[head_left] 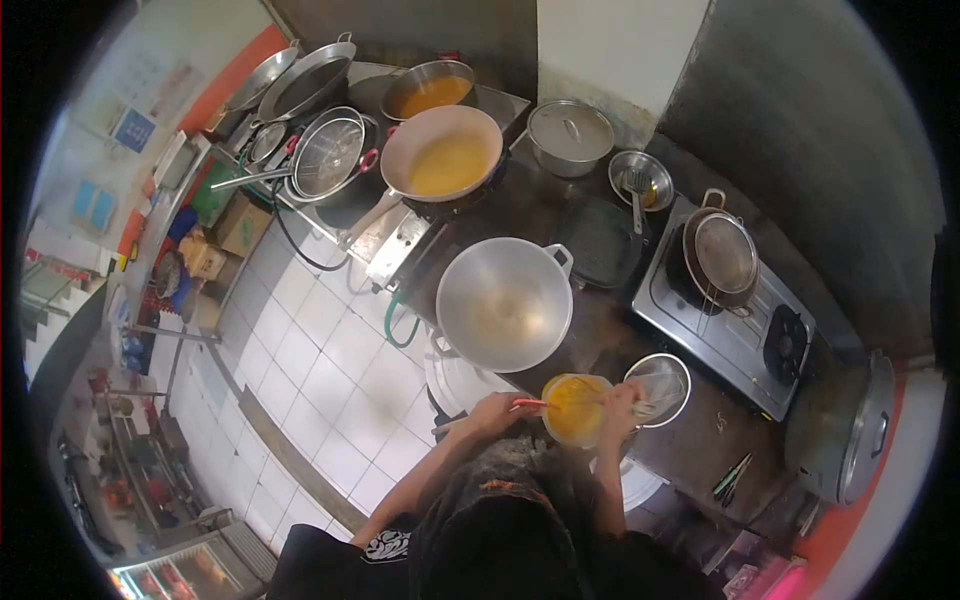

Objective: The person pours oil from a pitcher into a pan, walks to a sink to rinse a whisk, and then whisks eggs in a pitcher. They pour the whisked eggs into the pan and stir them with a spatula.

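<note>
In the head view a clear container point(556, 432) of yellow liquid stands at the counter's front edge, between my hands. My left hand point(492, 414) is closed on a red-handled utensil point(531, 403) that reaches over the container's left rim; its head is not clear. My right hand point(622, 402) is closed at the right rim, around what looks like a wire whisk point(592, 394) angled into the yellow liquid. Just right of it is a round metal bowl point(684, 402) with something clear, like plastic, inside. A large, wide aluminium pot point(503, 300) sits directly beyond the container.
A pan of yellow liquid point(443, 155) rests on a burner at the back left, its handle jutting out. Nearby are a wire strainer point(330, 158) and a lidded pot point(570, 135). A gas stove point(720, 320) with stacked strainers is right; a rice cooker point(850, 430) stands farther right.
</note>
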Demonstrator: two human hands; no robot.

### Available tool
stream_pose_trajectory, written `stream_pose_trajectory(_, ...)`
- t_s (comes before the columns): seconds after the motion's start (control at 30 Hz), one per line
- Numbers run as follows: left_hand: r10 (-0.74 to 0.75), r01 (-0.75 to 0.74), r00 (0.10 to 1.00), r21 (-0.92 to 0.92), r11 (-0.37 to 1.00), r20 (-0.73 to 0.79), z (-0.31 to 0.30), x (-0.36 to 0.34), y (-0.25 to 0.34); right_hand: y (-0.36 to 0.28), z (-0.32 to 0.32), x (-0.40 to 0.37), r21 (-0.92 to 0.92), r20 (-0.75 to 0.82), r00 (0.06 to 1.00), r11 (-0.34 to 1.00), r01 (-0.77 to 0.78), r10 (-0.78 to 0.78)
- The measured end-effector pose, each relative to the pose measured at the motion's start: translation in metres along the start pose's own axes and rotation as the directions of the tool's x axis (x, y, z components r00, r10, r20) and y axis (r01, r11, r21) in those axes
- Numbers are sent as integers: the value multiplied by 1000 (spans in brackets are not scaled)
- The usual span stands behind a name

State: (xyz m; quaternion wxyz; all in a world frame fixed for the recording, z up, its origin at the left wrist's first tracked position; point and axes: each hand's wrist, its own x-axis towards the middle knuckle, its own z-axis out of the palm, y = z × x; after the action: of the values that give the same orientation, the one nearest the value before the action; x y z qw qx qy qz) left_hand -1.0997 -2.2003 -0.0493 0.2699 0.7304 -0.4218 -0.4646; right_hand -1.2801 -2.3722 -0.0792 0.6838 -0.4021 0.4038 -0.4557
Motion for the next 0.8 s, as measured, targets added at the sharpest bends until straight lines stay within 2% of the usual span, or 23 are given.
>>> stream_pose_trajectory(0.03, -9, 9, 1000, 11, 1000, 14, 0, 0, 2, 7, -2, -1, 18, -48, 997, 998, 60, -59)
stream_pose_trajectory(0.07, -21, 21, 1000, 10, 1000, 22, 2, 0, 0, 10, 10, -1, -413, -10, 966, 881, 230, -257)
stream_pose_trajectory(0.13, -50, 50, 999, 9, 999, 18, 3, 4, -5, 7, 22, -3, -341, -159, 987, 938, -65, 10)
stream_pose_trajectory(0.17, -37, 37, 999, 11, 999, 23, -1, 1, -3, -9, 28, -6, -167, -132, 991, 985, -37, 15)
stream_pose_trajectory(0.23, 0, 0, 999, 0, 1000, 39, -7, -2, 11, -33, 21, -4, 177, -88, 996, 984, 19, -4)
stream_pose_trajectory(0.3, -28, 29, 999, -26, 999, 27, -7, -4, 19, 35, -7, 3, -69, -234, 972, 998, -8, -8)
stream_pose_trajectory(0.33, -45, 46, 999, -37, 998, 21, -8, -5, 20, 33, -5, 0, -376, -83, 994, 926, 32, -68)
stream_pose_trajectory(0.37, -32, 32, 999, -36, 999, 6, -8, -2, 18, 28, 0, 1, -636, 91, 993, 763, 118, -78)
stream_pose_trajectory(0.4, -23, 22, 1000, -31, 999, -7, -9, 1, 12, -10, 21, -3, -299, 1, 984, 939, -172, 180)
stream_pose_trajectory(0.47, -38, 38, 999, -17, 999, 4, -2, -3, 9, -6, 8, 1, 126, -2, 997, 989, -76, 77)
stream_pose_trajectory(0.5, -53, 53, 998, 2, 999, 14, -3, -2, 10, 3, 8, -1, -39, -25, 1000, 999, 13, -14)
stream_pose_trajectory(0.57, -53, 53, 998, -5, 999, 16, -3, -2, 10, 12, 14, -5, -381, -72, 978, 911, 156, -197)
stream_pose_trajectory(0.63, -24, 24, 1000, -66, 998, -3, -3, -2, 9, 7, 19, -2, -749, 119, 970, 622, 229, -214)
stream_pose_trajectory(0.67, -23, 23, 1000, -45, 999, 2, -3, -1, 5, -10, 27, -1, -513, -20, 992, 853, 97, -125)
stream_pose_trajectory(0.7, -28, 28, 999, -32, 999, 16, 0, -2, 2, -33, 32, -3, -215, -128, 992, 976, -40, 13)
stream_pose_trajectory(0.77, -29, 29, 999, -19, 999, 23, 0, 2, 4, -27, 25, 2, -200, -157, 987, 980, -4, -28)
stream_pose_trajectory(0.8, -36, 37, 999, -22, 999, 24, -2, 0, 8, 8, 10, 1, -491, -72, 977, 860, 141, -201)
